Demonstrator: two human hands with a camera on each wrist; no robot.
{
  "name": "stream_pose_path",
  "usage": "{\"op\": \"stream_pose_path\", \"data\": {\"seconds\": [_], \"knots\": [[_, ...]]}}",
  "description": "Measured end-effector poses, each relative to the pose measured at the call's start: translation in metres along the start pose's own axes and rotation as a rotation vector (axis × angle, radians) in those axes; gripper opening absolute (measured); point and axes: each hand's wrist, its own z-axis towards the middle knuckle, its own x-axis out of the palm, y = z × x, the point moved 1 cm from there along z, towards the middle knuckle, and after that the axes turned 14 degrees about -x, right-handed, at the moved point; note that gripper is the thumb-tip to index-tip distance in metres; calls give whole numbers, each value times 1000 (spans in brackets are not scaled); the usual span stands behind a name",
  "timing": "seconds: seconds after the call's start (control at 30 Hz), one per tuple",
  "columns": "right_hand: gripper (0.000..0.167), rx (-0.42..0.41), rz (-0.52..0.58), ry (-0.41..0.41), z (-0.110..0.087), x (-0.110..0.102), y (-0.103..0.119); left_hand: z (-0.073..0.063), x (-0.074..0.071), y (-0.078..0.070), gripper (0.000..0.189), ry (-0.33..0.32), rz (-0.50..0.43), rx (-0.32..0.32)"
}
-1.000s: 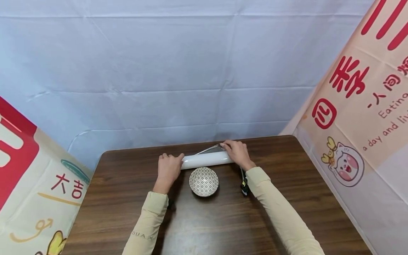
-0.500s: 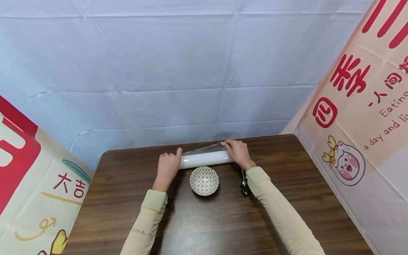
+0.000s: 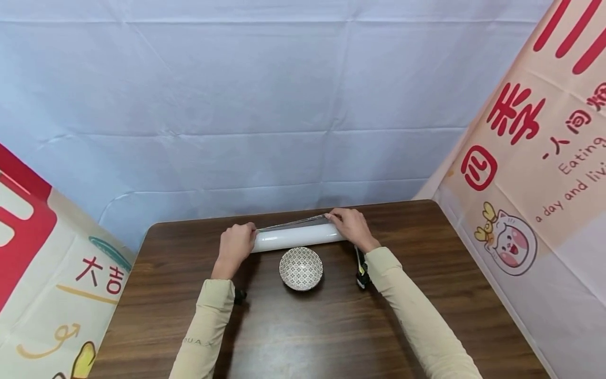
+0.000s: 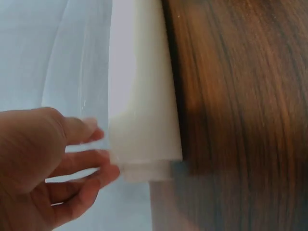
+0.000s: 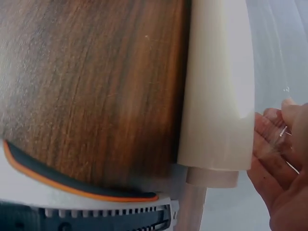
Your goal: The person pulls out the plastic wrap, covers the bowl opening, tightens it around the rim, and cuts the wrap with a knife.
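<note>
A white roll of cling film [image 3: 295, 238] lies across the far part of the table, and a clear sheet drawn from it has its free edge between my hands. My left hand [image 3: 236, 245] pinches the left end of that edge; in the left wrist view its thumb and fingers [image 4: 86, 130] are beside the roll's end. My right hand [image 3: 352, 227] pinches the other end, the film [image 5: 274, 53] passing over its palm in the right wrist view. Just in front of the roll stands a small patterned bowl [image 3: 301, 269].
Near my right wrist lies a dark tool [image 3: 362, 276]; the right wrist view shows a toothed track and orange trim [image 5: 96, 195], like a box cutter. A dark object [image 3: 240, 296] shows by my left wrist. The wooden table [image 3: 303, 337] ends at a cloth backdrop [image 3: 265, 131].
My left hand has moved left along the roll and now pinches the film's edge, uncovering more of the roll. My right hand has stayed almost in place.
</note>
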Motion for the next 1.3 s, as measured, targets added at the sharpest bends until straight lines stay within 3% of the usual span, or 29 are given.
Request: {"op": "stream_pose_path", "data": {"seconds": [0.17, 0.37, 0.5, 0.6, 0.7, 0.83, 0.9, 1.07, 1.17, 1.3], "knots": [[27, 15, 42, 66, 1, -8, -1, 4, -4, 16, 20, 220, -260, -131], [28, -5, 64, 95, 8, -13, 1, 14, -3, 29, 22, 381, -563, -228], [31, 40, 150, 119, 12, -12, 2, 21, 3, 36, 27, 499, -771, -309], [32, 82, 235, 133, 12, -11, -1, 25, 7, 42, 30, 553, -908, -363], [32, 108, 301, 147, 11, -10, -4, 29, 9, 48, 29, 571, -977, -374], [28, 128, 330, 150, 9, -13, -9, 32, 8, 50, 31, 582, -992, -331], [27, 124, 329, 160, 9, -15, -12, 34, 6, 47, 32, 583, -954, -314], [27, 89, 312, 211, 8, -23, -13, 36, -2, 35, 40, 604, -730, -261], [32, 69, 301, 224, 9, -25, -11, 38, -6, 24, 43, 608, -605, -189], [36, 51, 266, 251, 10, -25, -11, 40, -5, 13, 31, 584, -485, -115]]}}
